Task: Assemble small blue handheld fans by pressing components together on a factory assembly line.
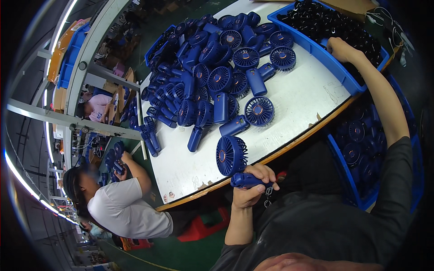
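Note:
My left hand (253, 183) is closed around the handle of a dark blue handheld fan (230, 156), its round slatted head tilted up over the table's near edge. A small metal clip with a ring (269, 197) hangs below the fingers; how it is attached is not clear. With the arm stretched to the far right, my right hand (342, 49) reaches into a blue bin (312, 50) of black, strap-like pieces with metal bits (348, 28). Its fingers are curled in among them, and the fingertips are partly hidden. Something small and blue shows beside them.
Many more blue fans (219, 79) lie heaped on the white table (289, 126), which has a worn wooden edge. Below on the right, another blue bin (341, 165) holds fans. A person in a white shirt (120, 205) handles fans at left, near a metal frame (104, 124).

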`<state>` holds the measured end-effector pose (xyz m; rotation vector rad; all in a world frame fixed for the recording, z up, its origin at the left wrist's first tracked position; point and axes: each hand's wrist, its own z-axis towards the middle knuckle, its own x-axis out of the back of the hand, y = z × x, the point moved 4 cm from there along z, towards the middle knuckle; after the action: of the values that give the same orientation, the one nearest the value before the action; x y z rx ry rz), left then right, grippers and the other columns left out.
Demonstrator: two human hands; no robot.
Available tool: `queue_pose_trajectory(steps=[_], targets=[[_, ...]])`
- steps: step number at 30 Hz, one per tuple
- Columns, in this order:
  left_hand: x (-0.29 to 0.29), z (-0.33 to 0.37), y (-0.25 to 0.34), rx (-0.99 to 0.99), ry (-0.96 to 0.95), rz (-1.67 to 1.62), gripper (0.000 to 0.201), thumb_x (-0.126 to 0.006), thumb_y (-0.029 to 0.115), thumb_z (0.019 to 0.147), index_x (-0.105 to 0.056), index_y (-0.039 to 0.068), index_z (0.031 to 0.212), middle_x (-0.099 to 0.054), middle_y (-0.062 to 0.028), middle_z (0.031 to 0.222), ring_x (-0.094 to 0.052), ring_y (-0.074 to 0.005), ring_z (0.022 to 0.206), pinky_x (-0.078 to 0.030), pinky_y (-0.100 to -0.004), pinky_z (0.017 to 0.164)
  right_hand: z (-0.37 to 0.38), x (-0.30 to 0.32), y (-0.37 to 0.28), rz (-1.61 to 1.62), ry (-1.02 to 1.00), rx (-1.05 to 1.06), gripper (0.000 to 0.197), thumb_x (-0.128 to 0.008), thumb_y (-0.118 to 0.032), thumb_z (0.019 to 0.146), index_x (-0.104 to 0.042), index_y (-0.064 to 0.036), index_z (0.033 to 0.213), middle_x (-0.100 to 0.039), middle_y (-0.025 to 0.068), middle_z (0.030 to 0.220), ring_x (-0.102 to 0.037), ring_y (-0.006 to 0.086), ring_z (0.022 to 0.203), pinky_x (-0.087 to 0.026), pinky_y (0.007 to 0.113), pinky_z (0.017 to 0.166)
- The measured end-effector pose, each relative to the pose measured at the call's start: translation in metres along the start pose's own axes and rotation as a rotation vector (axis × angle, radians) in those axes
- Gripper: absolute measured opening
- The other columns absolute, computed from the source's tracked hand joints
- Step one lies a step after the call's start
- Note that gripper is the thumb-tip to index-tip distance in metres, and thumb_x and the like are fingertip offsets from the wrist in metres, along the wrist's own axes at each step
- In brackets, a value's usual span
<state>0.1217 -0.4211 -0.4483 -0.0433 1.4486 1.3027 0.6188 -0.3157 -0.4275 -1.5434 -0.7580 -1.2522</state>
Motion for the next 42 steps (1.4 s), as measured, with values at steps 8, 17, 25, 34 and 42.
queue_pose_trajectory(steps=[8,17,25,34,42], targets=[[0.017,-0.001,0.001,0.052,0.306,0.468,0.030,-0.065,-0.004,0.089,-0.056,-0.005,0.117,-0.060,-0.0145,0.098,-0.063,-0.0236,0.092,-0.063,-0.0363,0.065,-0.026,0.043,-0.034,0.338,0.296,0.039,0.008,-0.063,0.000,0.080,-0.066,0.0025,0.088,-0.068,0.0129,0.077,-0.068,0.0210,0.066,-0.055,0.034,0.062],[-0.005,0.015,-0.013,-0.114,0.382,0.760,0.037,-0.063,-0.008,0.090,-0.053,-0.004,0.125,-0.063,-0.0154,0.102,-0.066,-0.0179,0.081,-0.061,-0.0323,0.072,-0.199,-0.063,-0.238,0.953,-0.387,0.383,0.011,-0.061,-0.005,0.093,-0.065,0.0036,0.097,-0.069,0.0092,0.077,-0.063,0.0089,0.068,-0.052,0.026,0.061],[0.005,0.001,-0.008,-0.056,0.489,0.379,0.037,-0.064,-0.001,0.091,-0.049,-0.003,0.125,-0.061,-0.0144,0.101,-0.066,-0.0222,0.082,-0.061,-0.0338,0.062,-0.236,-0.058,-0.244,1.078,-0.086,0.540,0.023,-0.072,-0.008,0.086,-0.064,0.0015,0.105,-0.065,0.0122,0.091,-0.067,0.0213,0.075,-0.054,0.030,0.067],[-0.005,-0.001,-0.018,0.316,0.130,0.188,0.046,-0.071,0.023,0.092,-0.050,-0.001,0.124,-0.062,-0.0136,0.102,-0.066,-0.0189,0.088,-0.058,-0.0255,0.050,-0.221,-0.032,-0.266,0.684,0.157,1.075,0.026,-0.070,-0.015,0.085,-0.066,0.0005,0.105,-0.062,0.0139,0.101,-0.063,0.0304,0.092,-0.053,0.039,0.080],[-0.006,-0.001,-0.018,0.206,0.244,-0.092,0.075,-0.039,0.067,0.097,-0.044,0.003,0.137,-0.056,-0.0168,0.126,-0.064,-0.0298,0.105,-0.061,-0.0439,0.076,-0.229,-0.034,-0.287,0.497,0.136,0.971,0.041,-0.073,-0.022,0.082,-0.063,-0.0058,0.119,-0.057,0.0159,0.113,-0.056,0.0333,0.106,-0.049,0.043,0.088]])
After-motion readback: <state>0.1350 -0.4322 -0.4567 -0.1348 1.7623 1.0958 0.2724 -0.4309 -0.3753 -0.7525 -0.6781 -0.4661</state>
